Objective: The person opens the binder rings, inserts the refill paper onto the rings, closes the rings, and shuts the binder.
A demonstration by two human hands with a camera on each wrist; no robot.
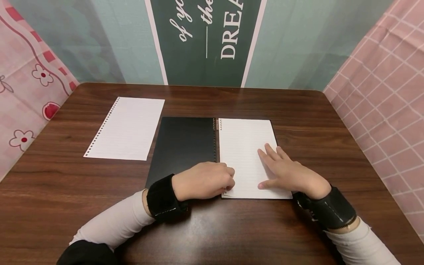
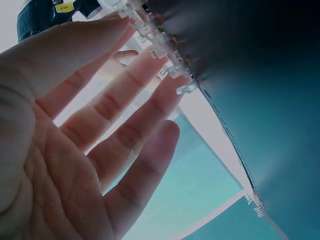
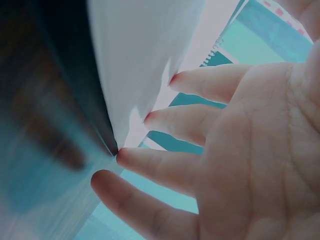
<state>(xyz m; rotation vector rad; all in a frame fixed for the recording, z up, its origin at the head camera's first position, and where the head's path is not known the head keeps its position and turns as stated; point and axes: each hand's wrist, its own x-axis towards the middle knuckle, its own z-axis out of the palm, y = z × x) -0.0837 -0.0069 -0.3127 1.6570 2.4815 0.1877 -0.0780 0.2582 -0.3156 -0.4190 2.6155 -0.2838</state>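
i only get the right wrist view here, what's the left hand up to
Observer: The left hand has its fingertips at the clear binding rings.
Operator: any loose paper around
Observer: Yes, one loose sheet, punched along one edge, lies on the table at the far left.
Operator: and what's just left of the lined page
Observer: A black cover, opened out flat between that loose sheet and the lined page.
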